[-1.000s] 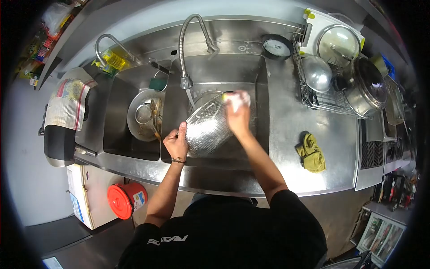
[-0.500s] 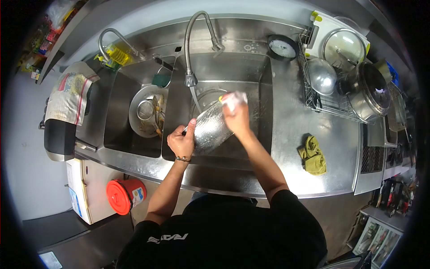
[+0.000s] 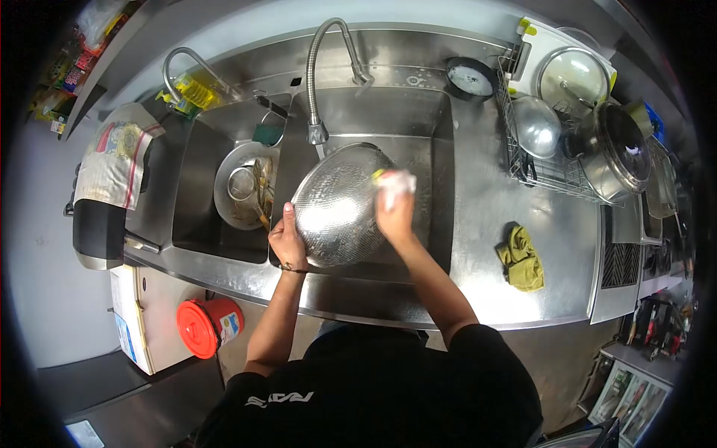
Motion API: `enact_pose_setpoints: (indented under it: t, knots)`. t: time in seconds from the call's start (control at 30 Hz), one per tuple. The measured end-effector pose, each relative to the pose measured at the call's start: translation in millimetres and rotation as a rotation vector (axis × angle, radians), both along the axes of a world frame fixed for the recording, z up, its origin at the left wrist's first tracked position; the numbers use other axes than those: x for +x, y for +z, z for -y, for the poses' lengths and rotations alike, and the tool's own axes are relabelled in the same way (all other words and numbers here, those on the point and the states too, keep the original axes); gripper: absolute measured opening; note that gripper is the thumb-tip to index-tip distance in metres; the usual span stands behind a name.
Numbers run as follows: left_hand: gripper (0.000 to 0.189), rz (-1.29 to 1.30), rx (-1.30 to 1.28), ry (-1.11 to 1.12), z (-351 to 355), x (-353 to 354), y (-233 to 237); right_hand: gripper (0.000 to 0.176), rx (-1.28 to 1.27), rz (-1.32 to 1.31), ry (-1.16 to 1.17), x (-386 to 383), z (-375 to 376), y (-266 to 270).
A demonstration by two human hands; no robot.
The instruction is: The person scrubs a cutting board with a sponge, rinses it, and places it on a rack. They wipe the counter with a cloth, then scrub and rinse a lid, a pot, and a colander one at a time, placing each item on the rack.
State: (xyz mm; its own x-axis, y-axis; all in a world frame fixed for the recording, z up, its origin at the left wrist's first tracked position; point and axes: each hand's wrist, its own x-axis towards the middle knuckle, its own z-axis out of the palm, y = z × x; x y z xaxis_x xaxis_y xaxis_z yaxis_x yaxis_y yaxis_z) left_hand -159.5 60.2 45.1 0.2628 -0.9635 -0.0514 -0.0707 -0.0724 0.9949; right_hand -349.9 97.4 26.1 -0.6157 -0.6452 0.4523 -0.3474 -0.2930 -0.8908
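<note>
A shiny perforated metal colander (image 3: 336, 205) is tilted over the right sink basin (image 3: 429, 224), its wide round face showing. My left hand (image 3: 289, 243) grips its left rim with the thumb up. At its right edge, my right hand (image 3: 395, 213) is closed on a white and pinkish sponge (image 3: 396, 181) with a yellow patch, blurred by motion. The faucet (image 3: 317, 133) hangs just above the colander's far edge, with water coming from its head.
The left basin holds a bowl (image 3: 224, 201) with a small strainer and utensils. A dark bowl of suds (image 3: 472, 79) and a green cloth (image 3: 521, 260) lie on the right counter. A dish rack (image 3: 556, 179) with pots stands beyond. A red bucket (image 3: 202, 328) is below.
The colander has turned from a narrow, steep tilt to show its broad round face. My left hand has moved slightly left; my right hand has shifted slightly down with the sponge.
</note>
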Motion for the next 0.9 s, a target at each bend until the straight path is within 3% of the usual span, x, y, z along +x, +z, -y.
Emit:
enact_pose_setpoints:
  t: [0.03,0.07,0.13,0.17,0.2,0.27,0.3,0.33,0.4,0.43,0.5,0.6,0.67,0.73,0.8,0.83,0.87,0.9]
  knots:
    - [0.052,-0.103,0.011,0.004,0.9,4.6,-5.9,0.015,0.166,0.047,-0.060,-10.1,2.4,1.5]
    - [0.050,-0.209,0.018,0.007,1.7,2.4,-0.6,0.015,0.159,0.042,-0.063,-0.8,-1.3,0.8]
    - [0.047,-0.320,0.073,-0.012,-2.1,-0.4,7.8,0.016,-0.101,-0.551,0.076,36.0,-22.8,-5.3]
    - [0.050,-0.386,0.143,0.028,-2.4,0.0,10.1,0.009,-0.171,-0.569,0.176,35.9,-37.0,37.6]
    - [0.057,-0.454,0.211,0.071,-3.9,0.5,10.5,0.009,-0.167,-0.566,0.175,28.1,-34.1,26.6]
    - [0.066,-0.427,0.196,0.062,-3.6,2.8,2.6,0.008,0.082,-0.010,-0.179,5.3,-14.7,-10.1]
    - [0.068,-0.437,0.188,0.084,-4.5,0.0,4.5,0.010,0.114,-0.001,-0.239,6.1,-11.7,-17.6]
    - [0.070,-0.449,0.176,0.103,-3.2,-4.7,6.0,0.015,0.252,0.104,-0.070,31.1,-26.6,-36.6]
    - [0.073,-0.505,0.159,0.086,-4.3,-11.7,6.3,0.025,0.122,-0.466,-0.052,57.8,-55.5,4.2]
    - [0.075,-0.560,0.205,0.079,-5.4,-13.3,6.9,0.025,0.124,-0.463,-0.055,68.0,-58.4,-2.8]
    - [0.079,-0.643,0.206,0.044,-7.9,-19.6,7.6,0.036,-0.024,0.152,-0.231,77.8,-55.7,-22.8]
    - [0.079,-0.649,0.173,0.041,-11.8,-28.0,16.4,0.042,0.058,0.673,-0.256,42.4,-32.3,-45.5]
    - [0.078,-0.653,0.129,0.020,-2.1,-10.8,-8.2,0.043,-0.133,1.263,0.042,-5.3,-5.8,-62.3]
    - [0.071,-0.412,0.041,-0.056,3.2,5.3,-14.0,0.042,0.055,1.425,0.244,-50.0,9.1,-41.3]
    - [0.051,-0.392,-0.121,-0.101,4.9,16.9,-15.1,0.038,0.210,1.296,0.324,-81.9,21.0,-15.0]
    - [0.043,-0.285,-0.204,-0.121,9.4,29.5,-28.7,0.036,0.237,1.097,0.338,-90.1,28.0,-14.8]
    - [0.041,-0.179,-0.286,-0.140,10.6,31.4,-26.5,0.036,0.236,1.100,0.333,-83.7,26.9,-4.4]
    - [0.041,-0.178,-0.280,-0.143,6.0,28.7,-27.8,0.035,0.263,0.636,0.210,-70.3,26.3,4.4]
